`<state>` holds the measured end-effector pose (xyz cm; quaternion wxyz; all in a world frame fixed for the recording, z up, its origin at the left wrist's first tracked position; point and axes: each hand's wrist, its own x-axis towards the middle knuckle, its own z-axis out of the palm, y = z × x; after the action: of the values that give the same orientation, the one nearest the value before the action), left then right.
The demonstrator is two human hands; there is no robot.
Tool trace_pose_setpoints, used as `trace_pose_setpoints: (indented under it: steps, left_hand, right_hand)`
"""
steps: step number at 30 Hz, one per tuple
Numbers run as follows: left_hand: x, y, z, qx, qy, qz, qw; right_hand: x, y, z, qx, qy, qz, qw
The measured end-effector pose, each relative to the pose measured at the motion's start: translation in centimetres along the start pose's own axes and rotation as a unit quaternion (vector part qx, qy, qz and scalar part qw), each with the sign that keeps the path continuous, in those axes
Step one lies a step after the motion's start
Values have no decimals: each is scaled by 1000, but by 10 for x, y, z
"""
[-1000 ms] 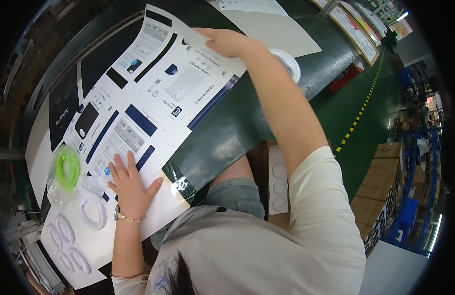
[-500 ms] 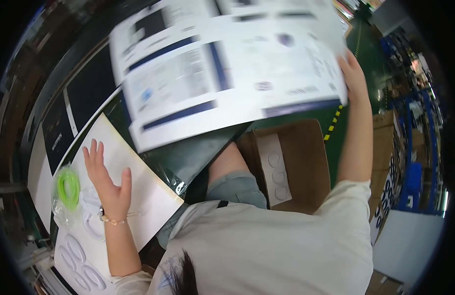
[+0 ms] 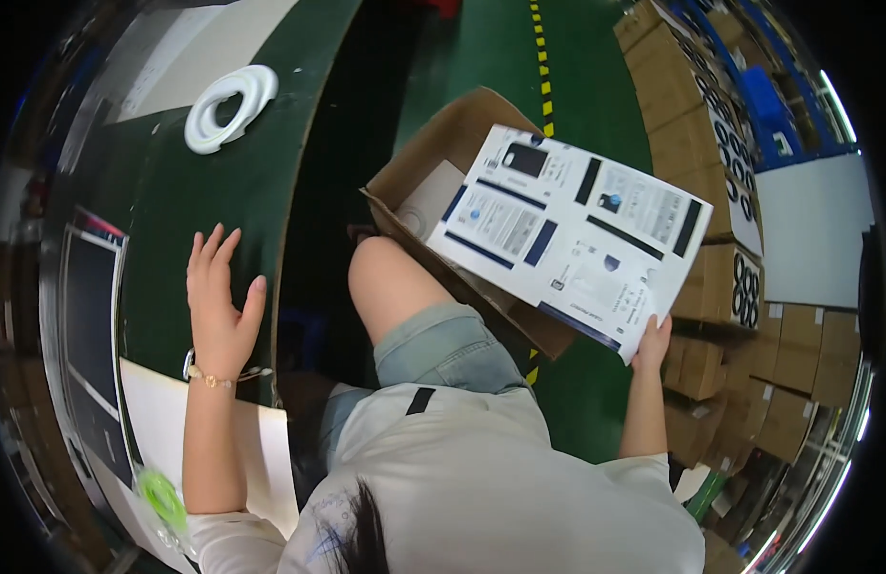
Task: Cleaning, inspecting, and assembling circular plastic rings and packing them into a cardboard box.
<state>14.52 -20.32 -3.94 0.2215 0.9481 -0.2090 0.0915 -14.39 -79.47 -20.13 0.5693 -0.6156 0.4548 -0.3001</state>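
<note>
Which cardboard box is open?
The open cardboard box beside the person's knee, under the printed sheet that the right hand holds. The stacked boxes further right are all closed.

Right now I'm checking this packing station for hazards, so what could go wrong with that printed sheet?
The right hand pinches the printed sheet by one corner only, so it may sag, crease or slip from the grip. It hangs over the open carton and could catch on a flap. The left hand rests flat on the green table, so it gives the sheet no support.
</note>
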Motion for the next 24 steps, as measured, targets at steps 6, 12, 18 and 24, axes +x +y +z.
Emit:
trace_pose_setpoints:
  steps: [6,12,18,24]
  left_hand:
    - [12,1,20,75,-95,-30,992]
    - [24,11,11,84,-97,-40,991]
    - [134,-22,10,101,113,27,988]
    - [169,-93,18,154,66,21,986]
  right_hand:
    - [-6,18,36,-32,18,49,998]
    - [20,9,68,-68,-10,74,995]
    - [36,-67,44,-200,-97,-80,972]
    - [67,-228,18,-157,-134,-72,976]
